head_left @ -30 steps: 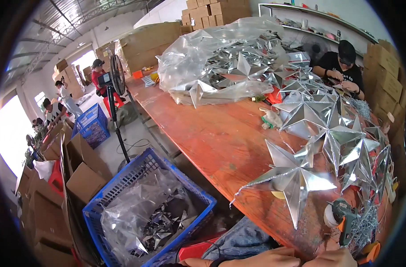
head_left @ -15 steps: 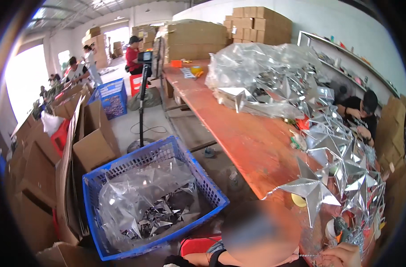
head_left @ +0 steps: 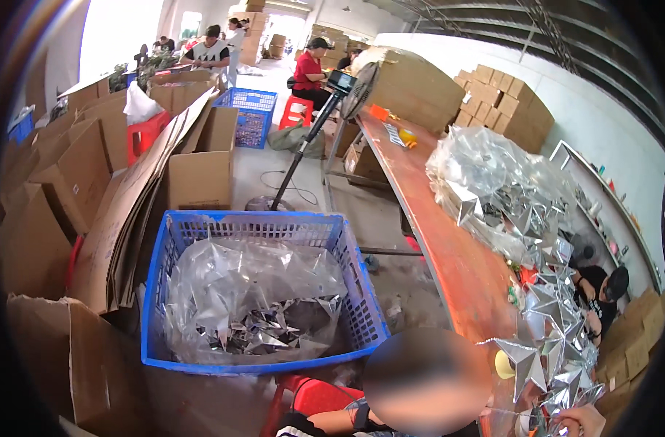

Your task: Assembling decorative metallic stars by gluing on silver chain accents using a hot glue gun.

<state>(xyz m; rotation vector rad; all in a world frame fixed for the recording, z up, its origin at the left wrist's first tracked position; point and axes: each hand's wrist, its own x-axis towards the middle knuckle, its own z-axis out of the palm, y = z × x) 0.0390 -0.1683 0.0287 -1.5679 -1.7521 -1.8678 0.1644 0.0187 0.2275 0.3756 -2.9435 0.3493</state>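
A blue plastic crate (head_left: 157, 291) stands on the floor to the left of the long orange table (head_left: 449, 240). It is lined with clear plastic (head_left: 252, 284) and holds loose silver star pieces (head_left: 274, 335). Finished silver foil stars (head_left: 558, 328) are piled on the table's near end, beside a yellow tape roll (head_left: 503, 364). My left forearm (head_left: 332, 422), wearing a dark wristband, comes in along the lower edge, and my left hand (head_left: 580, 421) shows at the bottom right against the stars. Its grip is cut off by the frame edge. My right hand is out of view.
A clear bag of stars (head_left: 493, 175) lies farther along the table. A fan on a stand (head_left: 358, 87) stands behind the crate. Flattened and open cardboard boxes (head_left: 121, 211) crowd the left. A red stool (head_left: 310, 397) sits near me. One person (head_left: 602, 291) sits across the table; others (head_left: 310, 65) work at the back.
My view has swung left, away from the table. The blue crate now fills the centre and the stars have slid to the right edge. My arm stays low at the bottom.
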